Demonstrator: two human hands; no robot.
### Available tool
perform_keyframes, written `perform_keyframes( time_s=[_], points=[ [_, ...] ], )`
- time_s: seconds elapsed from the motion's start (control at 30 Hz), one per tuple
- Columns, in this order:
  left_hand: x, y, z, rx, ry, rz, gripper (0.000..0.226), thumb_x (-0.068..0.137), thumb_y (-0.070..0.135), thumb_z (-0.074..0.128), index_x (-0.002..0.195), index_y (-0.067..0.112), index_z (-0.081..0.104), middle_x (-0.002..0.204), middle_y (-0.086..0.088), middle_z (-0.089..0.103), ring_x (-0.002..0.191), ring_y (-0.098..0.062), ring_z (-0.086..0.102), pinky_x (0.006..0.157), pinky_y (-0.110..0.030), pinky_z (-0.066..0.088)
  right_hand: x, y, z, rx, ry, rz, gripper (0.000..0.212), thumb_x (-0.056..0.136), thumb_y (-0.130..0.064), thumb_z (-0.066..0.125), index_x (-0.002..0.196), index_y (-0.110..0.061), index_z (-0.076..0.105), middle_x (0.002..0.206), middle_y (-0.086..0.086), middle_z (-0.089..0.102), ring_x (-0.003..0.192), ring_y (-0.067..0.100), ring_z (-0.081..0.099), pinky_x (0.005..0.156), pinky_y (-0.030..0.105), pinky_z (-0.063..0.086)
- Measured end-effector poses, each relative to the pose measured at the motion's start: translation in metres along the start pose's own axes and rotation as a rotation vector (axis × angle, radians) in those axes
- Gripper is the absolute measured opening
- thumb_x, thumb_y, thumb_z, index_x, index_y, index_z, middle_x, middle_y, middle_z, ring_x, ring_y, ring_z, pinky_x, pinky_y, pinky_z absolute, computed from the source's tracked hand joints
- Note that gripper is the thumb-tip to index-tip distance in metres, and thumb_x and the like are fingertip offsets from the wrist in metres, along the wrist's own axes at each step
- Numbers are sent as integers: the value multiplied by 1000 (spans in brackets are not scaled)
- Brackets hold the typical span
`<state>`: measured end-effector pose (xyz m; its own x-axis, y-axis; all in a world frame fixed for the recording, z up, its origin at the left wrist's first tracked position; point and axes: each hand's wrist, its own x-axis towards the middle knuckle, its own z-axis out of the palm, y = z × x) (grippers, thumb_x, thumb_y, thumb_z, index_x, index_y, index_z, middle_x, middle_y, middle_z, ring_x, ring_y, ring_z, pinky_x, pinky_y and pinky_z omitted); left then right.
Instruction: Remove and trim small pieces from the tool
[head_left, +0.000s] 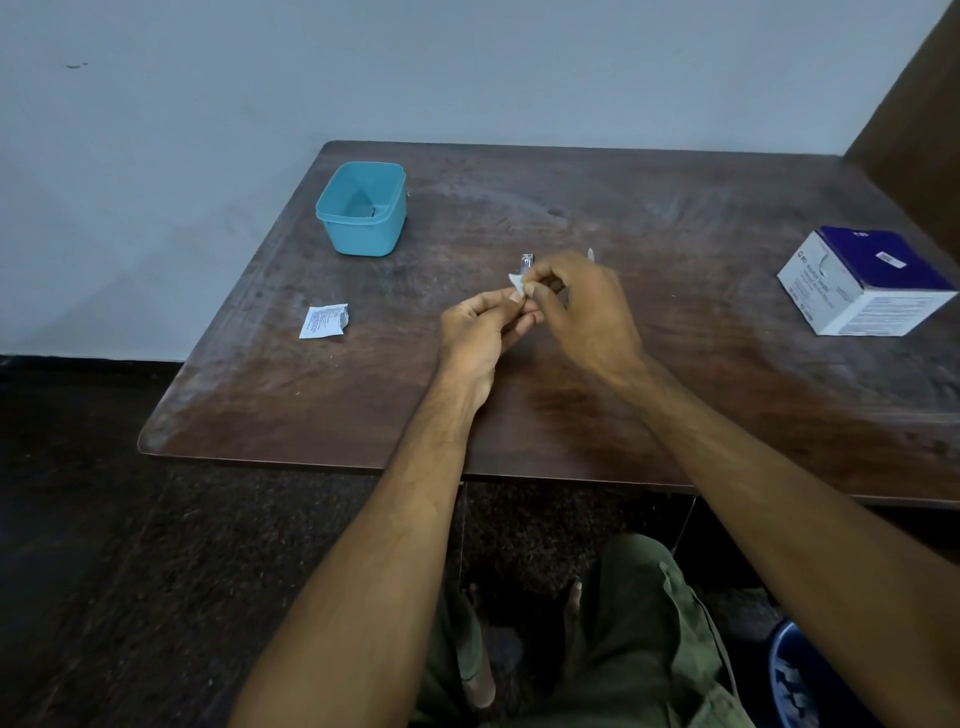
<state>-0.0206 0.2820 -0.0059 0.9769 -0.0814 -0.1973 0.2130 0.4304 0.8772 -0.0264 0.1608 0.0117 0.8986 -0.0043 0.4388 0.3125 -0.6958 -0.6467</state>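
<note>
Both hands meet over the middle of the desk (649, 415). The left hand (480, 332) curls its fingers round a small shiny nail clipper (527, 262), whose metal tip sticks up above the fingers. The right hand (582, 306) pinches a little white wipe (517, 283) against the clipper — the two hands touch. An opened white packet (323, 322) lies near the left edge. A blue tub (361, 215) sits by the far left corner, and a blue and white box (865, 283) sits by the right edge. The clipper is small and smooth, so it could slip out and drop on the desk. The sharp tip could poke a finger — mostly if the wipe is pushed too hard.
</note>
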Motion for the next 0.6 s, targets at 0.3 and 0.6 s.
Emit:
perform_keyframes(
  time_s=[0.3,0.6],
  points=[
    [-2,-2,1,-21,26,54,7,92,1,60,92,-1,66,68,-1,73,66,-8,70,68,-19,57,11,-10,-3,-101,-35,9,12,86,-8,58,86,-12,69,82,-10,67,68,2,62,69,20,52],
    [-5,-14,7,217,105,225,8,90,2,63,98,0,66,78,-10,73,71,-14,72,73,-23,59,16,0,-18,-315,46,-41,13,88,-16,58,92,-15,71,94,0,71,89,22,64,78,39,50]
  ],
)
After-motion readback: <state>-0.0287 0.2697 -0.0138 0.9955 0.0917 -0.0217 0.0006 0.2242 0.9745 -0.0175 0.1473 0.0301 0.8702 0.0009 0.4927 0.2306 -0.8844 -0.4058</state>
